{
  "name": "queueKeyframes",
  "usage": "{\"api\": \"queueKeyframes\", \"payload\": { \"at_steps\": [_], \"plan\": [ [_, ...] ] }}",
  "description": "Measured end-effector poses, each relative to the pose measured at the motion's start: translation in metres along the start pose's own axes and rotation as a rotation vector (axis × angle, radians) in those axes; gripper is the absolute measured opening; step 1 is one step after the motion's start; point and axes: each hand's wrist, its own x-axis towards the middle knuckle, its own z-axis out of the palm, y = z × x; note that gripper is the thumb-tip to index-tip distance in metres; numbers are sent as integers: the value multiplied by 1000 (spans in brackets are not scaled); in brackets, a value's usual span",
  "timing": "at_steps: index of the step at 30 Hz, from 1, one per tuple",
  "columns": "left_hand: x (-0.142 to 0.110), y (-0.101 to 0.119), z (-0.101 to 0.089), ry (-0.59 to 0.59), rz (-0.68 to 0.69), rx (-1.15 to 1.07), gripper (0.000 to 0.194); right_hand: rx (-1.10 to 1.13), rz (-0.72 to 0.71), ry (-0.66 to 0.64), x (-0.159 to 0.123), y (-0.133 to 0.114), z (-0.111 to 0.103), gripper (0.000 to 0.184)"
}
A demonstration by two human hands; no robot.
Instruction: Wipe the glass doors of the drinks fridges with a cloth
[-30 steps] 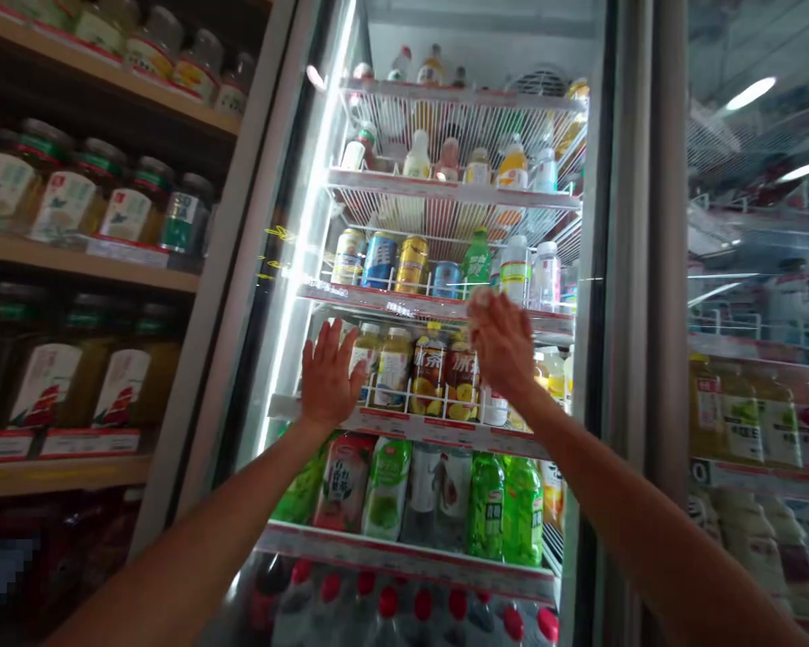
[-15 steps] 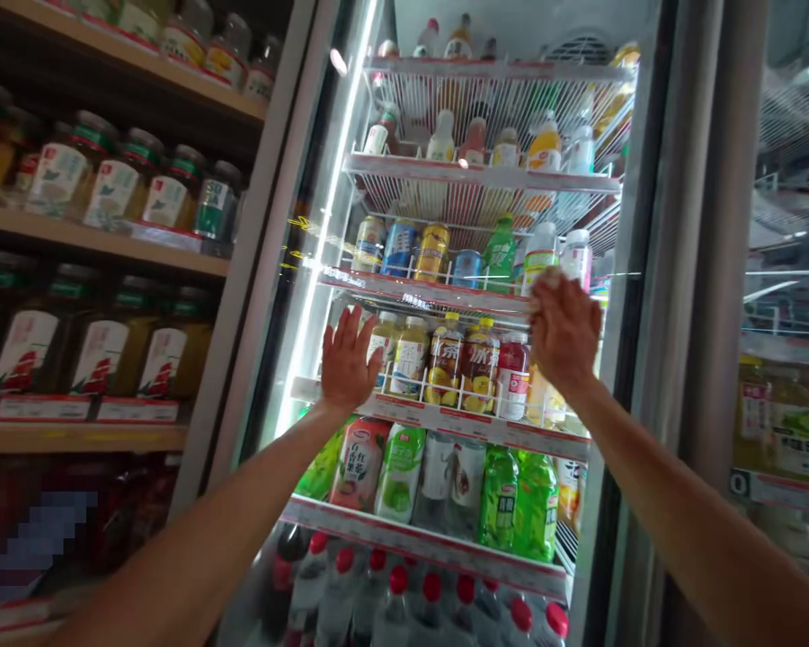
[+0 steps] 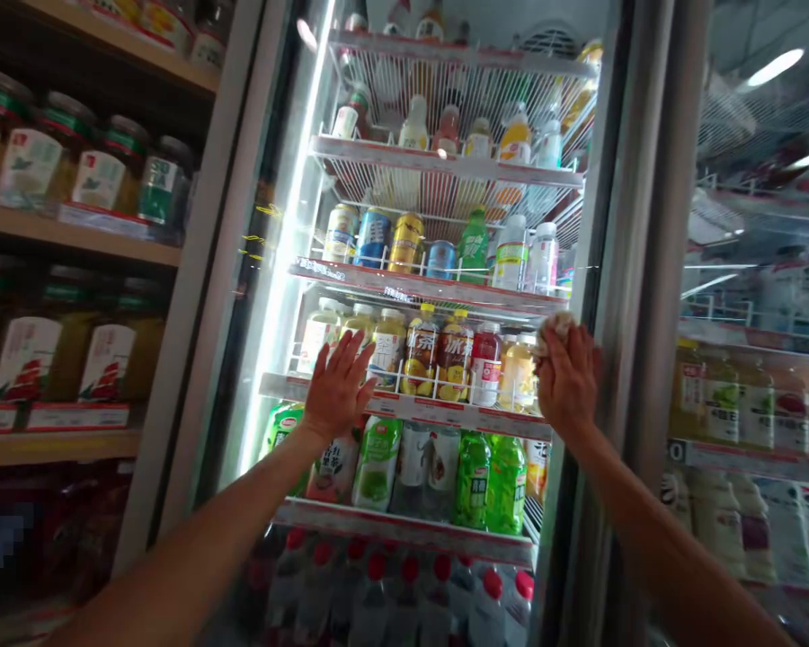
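A tall glass fridge door [image 3: 404, 481] stands before me, with lit shelves of drinks behind it. My left hand [image 3: 337, 386] lies spread with its fingers apart, seemingly flat on the glass, in front of the bottle row. Near the door's right edge, my right hand [image 3: 570, 377] is closed on a crumpled, pale cloth [image 3: 554, 332] pressed toward the glass. Part of the cloth is hidden by the fingers. Behind the glass between the hands stand two iced tea bottles [image 3: 438, 355] with yellow caps and a red-labelled bottle [image 3: 486, 364].
To the left, wooden shelves [image 3: 74, 235] hold jars with green lids [image 3: 37, 166]. A metal door frame [image 3: 637, 270] runs down the right side, and another glass-fronted fridge [image 3: 748, 454] with bottles is beyond it. Red-capped bottles [image 3: 377, 593] fill the fridge's bottom.
My right hand has moved down against the shelves, toward the door's right edge, with the cloth. My left hand sits slightly lower. The view has shifted to the right.
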Motion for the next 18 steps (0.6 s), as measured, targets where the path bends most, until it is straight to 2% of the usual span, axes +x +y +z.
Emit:
{"api": "queueKeyframes", "payload": {
  "at_steps": [3,4,5,8,9,10,12,14,15,16,18],
  "plan": [
    [-1,3,1,4,-9,9,57,60,-303,-194,-27,-6,-7,54],
    [-3,7,2,12,-23,8,58,72,-358,-236,-30,-5,-8,54],
    [-7,12,3,20,-40,4,59,75,-348,-235,-29,-2,-9,54],
    [-22,32,4,9,-85,-19,63,51,-43,-49,-21,8,-8,52],
    [-28,38,5,-4,-91,-27,64,43,34,0,-22,7,-7,51],
    [-33,43,5,-13,-92,-33,65,41,51,12,-27,3,-7,51],
    [-41,49,6,-15,-92,-36,67,54,-78,-53,-47,-14,-8,50],
    [-44,50,6,-8,-91,-37,67,111,-324,-189,-68,-31,-10,51],
    [-44,50,6,-9,-93,-39,67,126,-392,-241,-74,-37,-12,51],
    [-43,49,6,-14,-97,-39,66,126,-389,-256,-76,-39,-12,51],
    [-42,48,6,-22,-110,-41,66,85,-201,-175,-71,-39,-11,52]
  ]
}}
